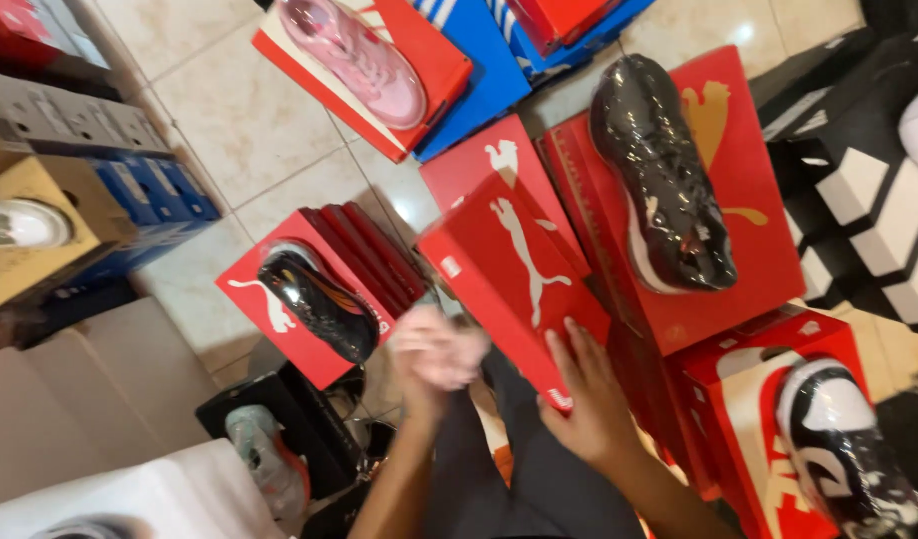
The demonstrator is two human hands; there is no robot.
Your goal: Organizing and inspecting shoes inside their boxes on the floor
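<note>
My right hand grips the near edge of a red shoe box lid, which is tilted above the floor. My left hand is blurred, held up just left of the lid's near corner; whether it touches the lid is unclear. Behind the lid lies another red box. A black wrapped shoe sits on a small red box to the left of my hands. A dark cloth lies below my arms.
Red boxes with wrapped black shoes on top stand at right and lower right. A pink shoe rests on a red box at top. Blue and tan boxes stack at left. Black-and-white boxes fill the right edge. The floor is tiled.
</note>
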